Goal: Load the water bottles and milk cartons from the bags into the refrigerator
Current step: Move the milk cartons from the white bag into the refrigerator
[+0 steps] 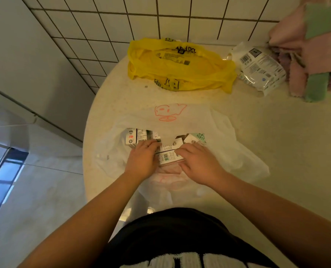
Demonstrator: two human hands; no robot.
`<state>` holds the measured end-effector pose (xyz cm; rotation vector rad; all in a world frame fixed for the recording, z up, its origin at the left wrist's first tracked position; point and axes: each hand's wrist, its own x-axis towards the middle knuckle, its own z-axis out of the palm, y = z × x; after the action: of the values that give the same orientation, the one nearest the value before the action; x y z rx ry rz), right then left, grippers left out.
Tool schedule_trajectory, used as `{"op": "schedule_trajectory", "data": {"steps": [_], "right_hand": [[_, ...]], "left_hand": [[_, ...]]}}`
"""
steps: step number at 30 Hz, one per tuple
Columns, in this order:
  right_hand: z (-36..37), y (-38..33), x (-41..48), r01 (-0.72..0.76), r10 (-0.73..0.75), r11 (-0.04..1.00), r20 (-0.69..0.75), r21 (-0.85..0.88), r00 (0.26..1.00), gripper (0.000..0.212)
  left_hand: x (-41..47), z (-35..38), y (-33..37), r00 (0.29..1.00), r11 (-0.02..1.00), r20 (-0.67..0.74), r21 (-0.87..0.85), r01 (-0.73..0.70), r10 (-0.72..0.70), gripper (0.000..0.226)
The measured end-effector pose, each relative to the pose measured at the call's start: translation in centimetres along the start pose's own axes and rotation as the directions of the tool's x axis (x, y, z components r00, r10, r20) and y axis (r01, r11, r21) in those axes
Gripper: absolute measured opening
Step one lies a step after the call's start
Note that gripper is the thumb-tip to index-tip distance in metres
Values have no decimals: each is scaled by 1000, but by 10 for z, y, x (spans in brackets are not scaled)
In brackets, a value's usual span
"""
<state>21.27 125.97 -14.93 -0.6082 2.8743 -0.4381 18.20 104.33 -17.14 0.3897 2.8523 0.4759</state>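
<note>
Likely, with the left hand [143,160] and right hand [198,164] curling their fingers [152,145] over loose milk cartons [168,154] lying on the white bag [182,118] on the worktop [280,144], lifting several together could drop one.

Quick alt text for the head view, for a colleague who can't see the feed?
The person's left hand and right hand grip milk cartons lying on a white plastic bag on a pale round table. Behind sit a crumpled yellow bag, a white packet and folded towels.
</note>
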Motion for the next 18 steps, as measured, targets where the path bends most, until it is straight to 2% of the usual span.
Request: {"op": "schedule_trajectory", "data": {"steps": [3, 9, 13, 18], "right_hand": [[14, -7, 9, -49, 56, 995, 85, -87, 995, 45], [28, -10, 5, -48, 57, 977, 34, -210, 998, 45], [31, -14, 3, -18, 17, 962, -5, -273, 1000, 43], [34, -17, 8, -43, 41, 958, -14, -284, 999, 57]], "left_hand": [[5, -5, 7, 996, 993, 55, 98, 63, -68, 54], [6, -8, -2, 987, 988, 134, 132, 75, -93, 55], [-4, 0, -4, 994, 994, 84, 92, 64, -72, 47], [-20, 5, -2, 986, 986, 0, 29, 164, -164, 43]]}}
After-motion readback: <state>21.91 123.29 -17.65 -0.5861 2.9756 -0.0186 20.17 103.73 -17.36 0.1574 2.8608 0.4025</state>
